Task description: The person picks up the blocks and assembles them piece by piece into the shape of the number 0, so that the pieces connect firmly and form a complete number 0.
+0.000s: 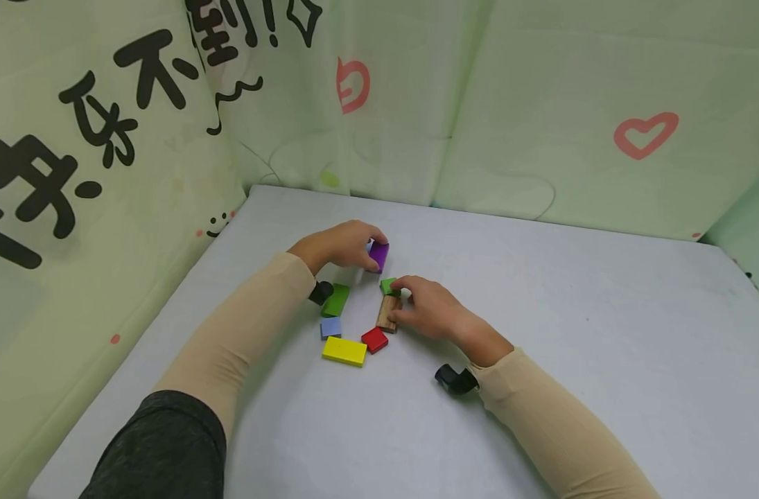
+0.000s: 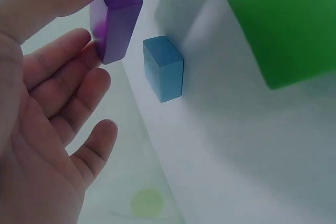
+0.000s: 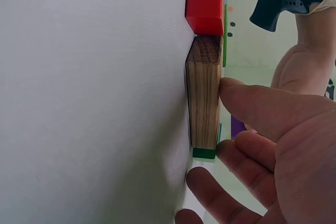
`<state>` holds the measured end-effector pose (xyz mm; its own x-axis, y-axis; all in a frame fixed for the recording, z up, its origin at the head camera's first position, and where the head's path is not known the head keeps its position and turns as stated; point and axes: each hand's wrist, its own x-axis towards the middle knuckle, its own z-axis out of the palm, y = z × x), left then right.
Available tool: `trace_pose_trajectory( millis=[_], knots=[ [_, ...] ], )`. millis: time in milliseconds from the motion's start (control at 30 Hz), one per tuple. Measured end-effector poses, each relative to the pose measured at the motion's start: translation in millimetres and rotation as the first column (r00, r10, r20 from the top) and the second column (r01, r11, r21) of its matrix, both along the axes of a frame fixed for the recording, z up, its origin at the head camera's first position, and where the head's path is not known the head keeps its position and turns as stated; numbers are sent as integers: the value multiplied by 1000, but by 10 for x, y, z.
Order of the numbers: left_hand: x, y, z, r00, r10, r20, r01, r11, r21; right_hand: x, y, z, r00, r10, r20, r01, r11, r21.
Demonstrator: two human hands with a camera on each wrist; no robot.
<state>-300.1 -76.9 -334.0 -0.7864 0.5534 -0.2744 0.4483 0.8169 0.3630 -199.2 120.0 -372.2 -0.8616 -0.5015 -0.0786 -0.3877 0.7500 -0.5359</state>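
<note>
My left hand (image 1: 346, 244) pinches a purple block (image 1: 381, 256) between thumb and fingers at the far end of a loose ring of blocks. Beside it, a blue block (image 2: 167, 72) stands on the table, mostly hidden by that hand in the head view. My right hand (image 1: 437, 308) lies along the ring's right side. Its thumb touches a brown wooden block (image 3: 203, 103), and its index fingertip reaches the small green block (image 1: 387, 286) at that block's far end. A red block (image 1: 375, 340) adjoins the wooden block's near end.
A yellow block (image 1: 344, 351) forms the ring's near side. On the left lie a light blue block (image 1: 330, 327) and a longer green block (image 1: 336, 301). All rest on a white table (image 1: 572, 333), with printed curtains (image 1: 510, 83) behind and to the left.
</note>
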Motion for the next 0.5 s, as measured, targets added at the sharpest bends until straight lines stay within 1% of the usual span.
trace_pose_trajectory(
  millis=[200, 400, 500],
  knots=[
    [-89, 25, -36, 1000, 12, 6, -12, 1000, 9, 5, 10, 1, 1000, -10, 15, 10, 1000, 4],
    [-127, 58, -61, 1000, -21, 3, 21, 1000, 17, 22, -2, 18, 1000, -9, 12, 10, 1000, -2],
    [-131, 70, -69, 1000, -25, -2, 25, 1000, 16, 29, -6, 17, 1000, -8, 13, 8, 1000, -1]
  ],
)
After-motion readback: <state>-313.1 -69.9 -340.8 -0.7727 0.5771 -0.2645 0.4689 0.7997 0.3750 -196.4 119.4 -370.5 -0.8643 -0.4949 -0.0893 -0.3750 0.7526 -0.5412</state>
